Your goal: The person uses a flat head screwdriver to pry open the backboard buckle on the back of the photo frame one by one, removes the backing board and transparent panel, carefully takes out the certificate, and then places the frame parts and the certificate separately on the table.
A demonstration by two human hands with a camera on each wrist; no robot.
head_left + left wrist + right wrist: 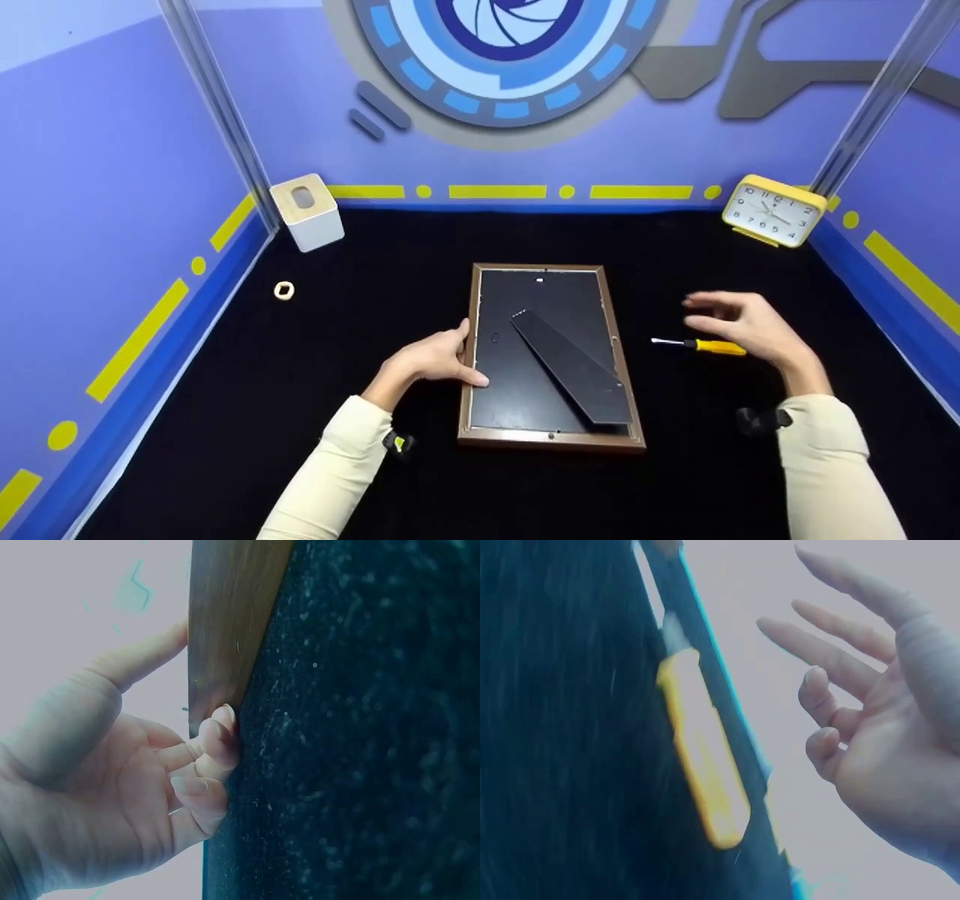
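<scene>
A brown wooden picture frame [553, 442] lies back side up on the black cloth, its black easel stand [574, 371] slanting across the backing board. My left hand [435, 356] grips the frame's left edge, thumb over the top and fingertips against the side. In the left wrist view, fingertips [217, 742] curl at the lower edge of the wooden rail [225, 622]. Over the cloth to the right, my right hand [754, 322] hovers with loosely spread fingers, holding nothing. Close by it lies a yellow-handled screwdriver [720, 347], its tip pointing left; the right wrist view shows its handle [705, 757] near.
A white tissue box [319, 231] with a wooden lid stands at the back left. In front of it lies a small pale ring-like piece [283, 291]. A yellow alarm clock [772, 214] stands at the back right. Blue-purple panels [112, 187] enclose the table.
</scene>
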